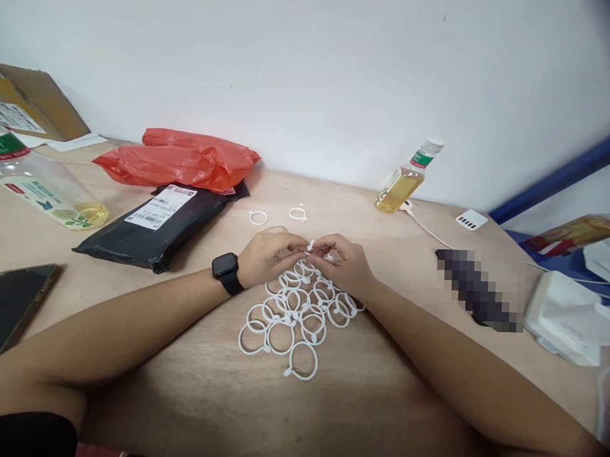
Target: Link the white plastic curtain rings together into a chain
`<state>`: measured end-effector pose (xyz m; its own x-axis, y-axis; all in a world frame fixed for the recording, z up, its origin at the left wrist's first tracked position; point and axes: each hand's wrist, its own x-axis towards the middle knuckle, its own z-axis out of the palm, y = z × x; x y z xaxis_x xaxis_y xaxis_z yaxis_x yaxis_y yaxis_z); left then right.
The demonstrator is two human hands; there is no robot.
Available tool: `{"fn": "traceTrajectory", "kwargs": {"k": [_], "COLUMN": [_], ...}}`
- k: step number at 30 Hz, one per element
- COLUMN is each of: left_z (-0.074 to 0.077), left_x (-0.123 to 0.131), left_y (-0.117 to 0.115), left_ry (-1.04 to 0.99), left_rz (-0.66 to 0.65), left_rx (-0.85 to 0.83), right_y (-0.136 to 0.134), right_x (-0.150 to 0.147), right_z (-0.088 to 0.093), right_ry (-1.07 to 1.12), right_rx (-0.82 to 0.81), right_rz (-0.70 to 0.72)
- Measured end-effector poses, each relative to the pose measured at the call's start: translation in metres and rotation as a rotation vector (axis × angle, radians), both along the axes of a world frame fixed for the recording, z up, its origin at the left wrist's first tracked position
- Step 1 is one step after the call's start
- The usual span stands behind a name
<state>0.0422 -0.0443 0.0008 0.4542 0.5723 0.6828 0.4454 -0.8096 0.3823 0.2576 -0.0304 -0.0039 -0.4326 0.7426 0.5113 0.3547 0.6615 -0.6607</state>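
Leftmost on the wooden surface (204, 385) lie one clear bottle (46, 193) on its side and one dark phone (12, 305), then one black parcel (159, 227) with red bags (182, 159) behind it. Next, the left hand (271, 254), with a black watch (227, 271) on its wrist, meets the right hand (346, 263) at mid-surface. Each grip is pressed together, fingertip to fingertip, pinching the held ring (310, 246), of which only a small white bit shows between them. It sits level with both grips, no nearer one hand than the other, and just above the far edge of the heap of rings (296, 315). That heap starts under the right hand's fingers and spreads toward the person, its long axis running down and slightly left. It holds roughly twenty white rings, overlapping too much for an exact count. Two loose rings (258, 217) lie apart beyond the hands, nearer the left one. Farther right stand one tilted bottle of yellow liquid (407, 179) and one white charger (471, 219).
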Motion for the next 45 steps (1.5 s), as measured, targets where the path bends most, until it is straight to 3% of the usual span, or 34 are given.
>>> {"fn": "traceTrajectory", "kwargs": {"k": [10, 16, 21, 27, 32, 36, 40, 42, 45], "left_z": [-0.001, -0.002, -0.001, 0.001, 0.002, -0.001, -0.007, -0.007, -0.005], "left_x": [0.0, 0.0, 0.0, 0.002, 0.003, 0.001, 0.001, 0.003, 0.004], "left_y": [0.004, 0.005, 0.004, 0.003, 0.006, 0.008, 0.011, 0.011, 0.01], "left_ry": [-0.066, -0.041, -0.031, -0.016, -0.093, -0.127, 0.087, 0.185, 0.188], "left_rz": [0.025, -0.018, 0.006, 0.069, 0.016, 0.184, 0.47, 0.513, 0.443], "left_rx": [-0.182, -0.158, -0.105, -0.091, -0.104, -0.145, -0.336, -0.412, -0.412], "right_y": [0.001, -0.001, -0.005, -0.007, -0.004, 0.004, 0.01, 0.011, 0.012], "right_x": [0.001, 0.001, -0.003, -0.007, -0.002, 0.006, 0.009, 0.009, 0.009], "right_z": [0.004, 0.006, 0.008, 0.007, 0.006, 0.007, 0.004, 0.002, 0.001], "right_ry": [-0.005, -0.039, -0.078, -0.019, 0.076, 0.084, 0.062, 0.049, 0.034], "right_rx": [0.099, 0.095, 0.072, 0.066, -0.028, -0.018, 0.007, 0.003, -0.004], "right_rz": [0.048, 0.074, 0.005, -0.041, -0.096, -0.172, -0.184, -0.179, -0.173]}}
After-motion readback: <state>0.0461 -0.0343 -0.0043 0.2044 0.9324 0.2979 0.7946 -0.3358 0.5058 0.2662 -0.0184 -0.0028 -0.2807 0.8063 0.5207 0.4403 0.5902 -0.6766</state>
